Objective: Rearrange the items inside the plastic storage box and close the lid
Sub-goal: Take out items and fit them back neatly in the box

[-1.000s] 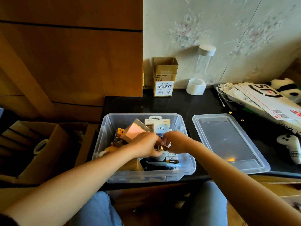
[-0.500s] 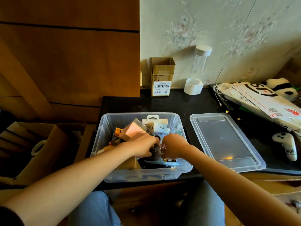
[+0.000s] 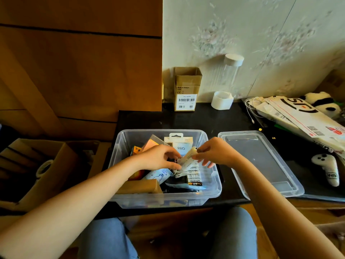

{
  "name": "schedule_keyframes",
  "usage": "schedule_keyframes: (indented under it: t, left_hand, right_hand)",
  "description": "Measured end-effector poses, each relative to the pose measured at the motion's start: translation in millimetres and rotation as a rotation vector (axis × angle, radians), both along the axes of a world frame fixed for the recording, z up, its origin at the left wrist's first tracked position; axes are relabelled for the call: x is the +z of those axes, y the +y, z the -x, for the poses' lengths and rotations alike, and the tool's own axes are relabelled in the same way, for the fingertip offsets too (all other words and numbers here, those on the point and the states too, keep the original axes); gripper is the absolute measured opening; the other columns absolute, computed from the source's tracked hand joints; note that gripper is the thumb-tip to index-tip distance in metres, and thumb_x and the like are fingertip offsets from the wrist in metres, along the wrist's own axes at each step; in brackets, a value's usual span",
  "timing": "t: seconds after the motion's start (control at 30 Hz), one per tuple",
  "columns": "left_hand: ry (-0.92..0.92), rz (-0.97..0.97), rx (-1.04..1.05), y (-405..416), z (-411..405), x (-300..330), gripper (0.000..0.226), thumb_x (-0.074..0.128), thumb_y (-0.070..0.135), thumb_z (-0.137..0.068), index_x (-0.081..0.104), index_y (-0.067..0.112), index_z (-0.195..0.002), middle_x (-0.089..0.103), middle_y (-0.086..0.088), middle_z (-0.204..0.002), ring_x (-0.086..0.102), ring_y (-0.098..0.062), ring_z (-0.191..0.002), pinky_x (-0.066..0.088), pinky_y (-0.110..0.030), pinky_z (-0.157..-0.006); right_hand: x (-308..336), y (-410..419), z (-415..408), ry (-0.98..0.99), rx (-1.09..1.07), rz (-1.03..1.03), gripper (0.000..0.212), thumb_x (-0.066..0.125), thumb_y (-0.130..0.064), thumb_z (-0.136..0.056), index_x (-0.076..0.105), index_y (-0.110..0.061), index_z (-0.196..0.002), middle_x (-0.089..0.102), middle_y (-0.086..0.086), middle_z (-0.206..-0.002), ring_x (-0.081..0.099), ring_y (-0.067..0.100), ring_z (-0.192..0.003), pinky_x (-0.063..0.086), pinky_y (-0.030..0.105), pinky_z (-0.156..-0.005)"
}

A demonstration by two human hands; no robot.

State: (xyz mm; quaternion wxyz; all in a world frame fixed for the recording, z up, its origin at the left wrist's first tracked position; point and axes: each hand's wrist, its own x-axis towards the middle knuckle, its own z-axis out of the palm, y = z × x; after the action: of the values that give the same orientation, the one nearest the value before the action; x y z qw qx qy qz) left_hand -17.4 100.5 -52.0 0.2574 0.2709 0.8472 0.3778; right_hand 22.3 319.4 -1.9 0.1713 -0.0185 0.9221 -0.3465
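Observation:
The clear plastic storage box (image 3: 214, 186) stands open on the black table, crammed with small packages, a white carton marked Q88 (image 3: 182, 144), battery packs (image 3: 194, 174) and a brown cardboard piece (image 3: 141, 186). Both hands are over the box. My right hand (image 3: 214, 151) pinches the upper end of a small cream-coloured packet (image 3: 187, 156), tilted above the contents. My left hand (image 3: 158, 157) grips its lower end, fingers curled. The clear lid (image 3: 261, 165) lies flat on the table just right of the box.
A small cardboard box (image 3: 186, 88) and a clear tube with a white cap (image 3: 229, 79) stand at the back wall. Envelopes (image 3: 302, 116), a white cable, a panda toy (image 3: 324, 103) and a white controller (image 3: 326, 169) lie right. An open carton (image 3: 37, 165) sits left.
Both hands rose out of the box's middle and drew slightly apart, lifting the cream packet clear of the other items. The right hand shifted to the right.

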Motion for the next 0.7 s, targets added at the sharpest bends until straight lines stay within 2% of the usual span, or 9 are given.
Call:
schedule_keyframes:
  t: [0.1,0.17,0.3,0.37,0.4,0.47,0.5,0.6,0.7]
  left_hand:
    - [-0.023,-0.098,0.058,1,0,1,0.049,0.068,0.063,-0.06,0.057,0.041,-0.102,0.065,0.018,-0.101,0.062,-0.003,-0.099,0.051,-0.02,-0.086]
    - [-0.04,-0.161,0.101,3,0,2,0.048,0.065,0.069,-0.062,0.058,0.041,-0.1,0.066,0.018,-0.098,0.063,-0.003,-0.096,0.052,-0.018,-0.08]
    - [-0.024,-0.178,0.205,6,2,3,0.072,0.057,0.085,-0.056,0.059,0.035,-0.108,0.068,0.013,-0.105,0.062,-0.006,-0.103,0.049,-0.03,-0.092]
    - [-0.035,-0.106,0.17,4,0,3,0.075,0.068,0.076,-0.056,0.052,0.033,-0.115,0.069,0.016,-0.097,0.063,-0.004,-0.096,0.049,-0.03,-0.089]
    - [-0.036,-0.06,0.139,3,-1,3,0.071,0.075,0.065,-0.06,0.05,0.031,-0.116,0.07,0.016,-0.091,0.065,-0.003,-0.089,0.051,-0.032,-0.087]
    - [-0.018,-0.021,0.088,2,-2,2,0.05,0.079,0.039,-0.072,0.052,0.025,-0.111,0.071,0.009,-0.085,0.065,-0.007,-0.077,0.054,-0.036,-0.082]
    - [-0.012,-0.037,0.083,2,-2,4,0.039,0.077,0.033,-0.077,0.055,0.023,-0.107,0.07,0.004,-0.085,0.065,-0.01,-0.075,0.054,-0.036,-0.079]
    - [-0.178,-0.274,0.215,-1,-4,12,0.012,0.065,0.022,-0.088,0.063,0.019,-0.1,0.07,-0.001,-0.082,0.066,-0.011,-0.067,0.054,-0.023,-0.064]
    - [-0.34,-0.512,0.431,-9,-5,21,0.008,0.064,0.013,-0.087,0.067,0.01,-0.094,0.071,-0.003,-0.075,0.063,-0.008,-0.059,0.051,-0.017,-0.053]
  right_hand:
    - [4,1,0,0.049,-0.093,0.127,0.019,0.067,-0.027,-0.084,0.072,-0.012,-0.096,0.07,-0.004,-0.074,0.068,0.009,-0.061,0.055,0.017,-0.055]
    - [6,0,-1,0.082,-0.167,0.243,0.015,0.066,-0.028,-0.085,0.07,-0.014,-0.091,0.069,-0.004,-0.074,0.067,0.008,-0.058,0.054,0.017,-0.053]
    - [4,-2,-5,0.127,-0.309,0.435,0.014,0.064,-0.027,-0.087,0.069,-0.015,-0.089,0.07,-0.001,-0.073,0.067,0.007,-0.057,0.052,0.018,-0.05]
    - [3,-2,-6,0.152,-0.374,0.53,0.014,0.063,-0.028,-0.088,0.07,-0.016,-0.091,0.071,-0.001,-0.072,0.068,0.008,-0.059,0.052,0.018,-0.051]
    - [3,-2,-7,0.163,-0.397,0.569,0.012,0.062,-0.029,-0.088,0.07,-0.019,-0.089,0.071,-0.003,-0.072,0.068,0.008,-0.061,0.052,0.019,-0.051]
    - [4,-2,-7,0.178,-0.393,0.594,0.009,0.062,-0.029,-0.089,0.068,-0.024,-0.087,0.072,-0.004,-0.074,0.069,0.008,-0.064,0.053,0.02,-0.052]
    - [4,-2,-7,0.173,-0.373,0.59,0.009,0.061,-0.03,-0.089,0.068,-0.024,-0.087,0.072,-0.003,-0.077,0.07,0.009,-0.065,0.053,0.02,-0.053]
    - [1,-3,-7,0.12,-0.307,0.554,0.015,0.058,-0.03,-0.091,0.066,-0.018,-0.096,0.071,0.001,-0.088,0.071,0.013,-0.074,0.057,0.023,-0.059]
    - [-1,0,-8,0.03,-0.224,0.529,0.018,0.058,-0.026,-0.091,0.064,-0.013,-0.101,0.07,0.002,-0.093,0.071,0.015,-0.079,0.059,0.026,-0.068]
